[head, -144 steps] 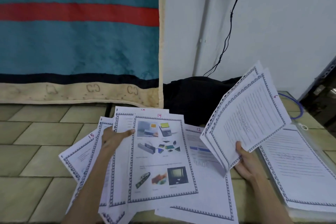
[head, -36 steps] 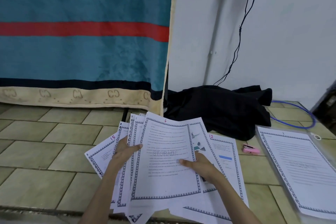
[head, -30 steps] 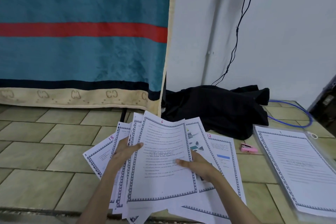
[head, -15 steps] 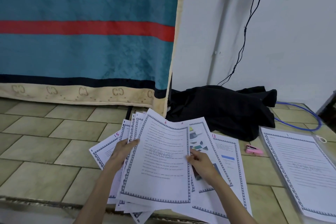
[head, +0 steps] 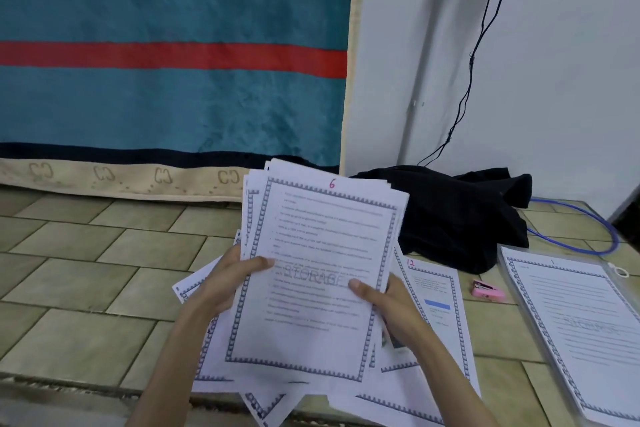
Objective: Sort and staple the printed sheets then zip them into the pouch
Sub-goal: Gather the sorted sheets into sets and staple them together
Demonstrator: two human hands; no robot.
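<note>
A stack of printed sheets [head: 318, 239] with patterned borders is raised off the tiled floor, its top page marked 6 in red. My left hand [head: 228, 282] grips the stack's left edge, thumb on the top page. My right hand [head: 388, 302] grips its right edge the same way. A sheet marked 12 [head: 434, 291] and other loose sheets lie on the floor beneath. At the right, a clear zip pouch [head: 512, 291] lies flat with a sheet marked 1 [head: 581, 319] on or in it. A small pink stapler [head: 488, 290] rests between the sheets and the pouch.
A black cloth [head: 460, 218] is heaped against the white wall behind the sheets. A blue cable [head: 588, 239] loops on the floor at the right. A teal blanket with a red stripe [head: 173, 55] hangs at the left. A black cord [head: 474, 55] runs down the wall.
The fanned sheets have been drawn together into one stack and lifted off the floor. Both hands moved from pressing on the pages to gripping the stack's two sides.
</note>
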